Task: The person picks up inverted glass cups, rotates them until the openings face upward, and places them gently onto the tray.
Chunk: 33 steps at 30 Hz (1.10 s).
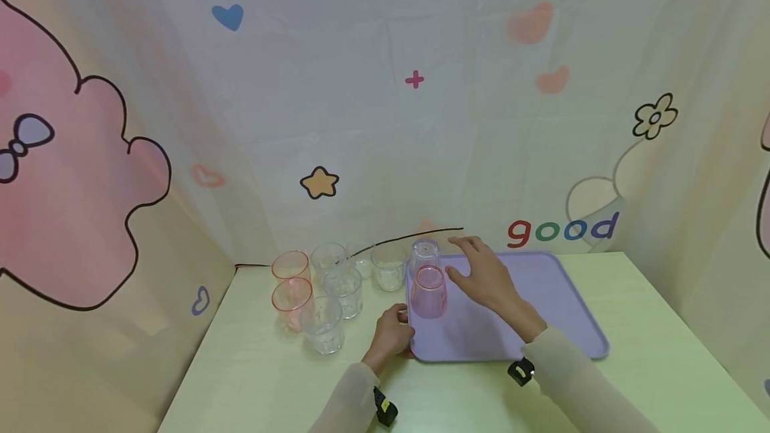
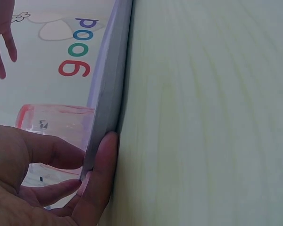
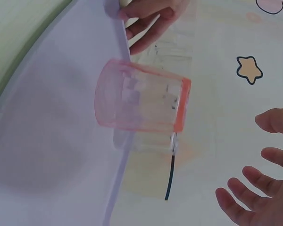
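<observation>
My left hand (image 1: 392,334) pinches the left edge of a lavender tray (image 1: 511,333). In the left wrist view, the tray edge (image 2: 108,89) passes between its fingers. On the tray's left side a pink glass (image 1: 430,296) stands upside down, its narrow base uppermost. Just behind it is a clear glass (image 1: 424,252), partly hidden by the pink one. My right hand (image 1: 481,272) hovers over the tray to the right of these glasses, fingers spread and holding nothing. The right wrist view has the pink glass (image 3: 141,96) apart from the right hand (image 3: 259,188).
Left of the tray, several clear glasses (image 1: 323,329) stand upright on the pale wooden table (image 1: 252,379). Two pink-rimmed glasses (image 1: 291,303) stand at the far left of that group. A printed curtain (image 1: 373,119) hangs behind the table.
</observation>
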Motion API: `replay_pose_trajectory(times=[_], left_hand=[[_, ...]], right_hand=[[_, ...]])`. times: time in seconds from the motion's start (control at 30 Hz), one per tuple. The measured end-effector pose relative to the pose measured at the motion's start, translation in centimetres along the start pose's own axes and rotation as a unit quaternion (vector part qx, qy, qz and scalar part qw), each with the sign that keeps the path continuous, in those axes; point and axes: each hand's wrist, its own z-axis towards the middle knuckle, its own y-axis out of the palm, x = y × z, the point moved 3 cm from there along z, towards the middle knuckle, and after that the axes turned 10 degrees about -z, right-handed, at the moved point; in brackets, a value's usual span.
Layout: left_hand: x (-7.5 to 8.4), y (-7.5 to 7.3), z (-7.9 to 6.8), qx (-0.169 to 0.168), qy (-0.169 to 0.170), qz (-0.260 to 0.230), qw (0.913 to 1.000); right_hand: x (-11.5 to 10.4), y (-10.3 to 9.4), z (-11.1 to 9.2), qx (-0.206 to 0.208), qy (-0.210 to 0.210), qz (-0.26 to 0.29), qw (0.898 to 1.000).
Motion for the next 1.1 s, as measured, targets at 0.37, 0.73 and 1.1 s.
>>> replay_pose_trajectory(times=[0.37,0.73,1.1], left_hand=[[-0.2,0.1,-0.1,-0.001,0.002,0.0,1.0],[0.2,-0.2,-0.2,0.003,-0.015,-0.008,0.9998],[0.2,-0.1,-0.2,0.001,-0.011,-0.01,0.9999]], right_hand=[[3.7,-2.5,-1.9,0.009,0.029,-0.019,0.999],[7.2,-2.9,-4.1,0.024,0.041,-0.027,0.999],[11.2,-3.8,-6.6,0.02,0.079,-0.047,0.996]])
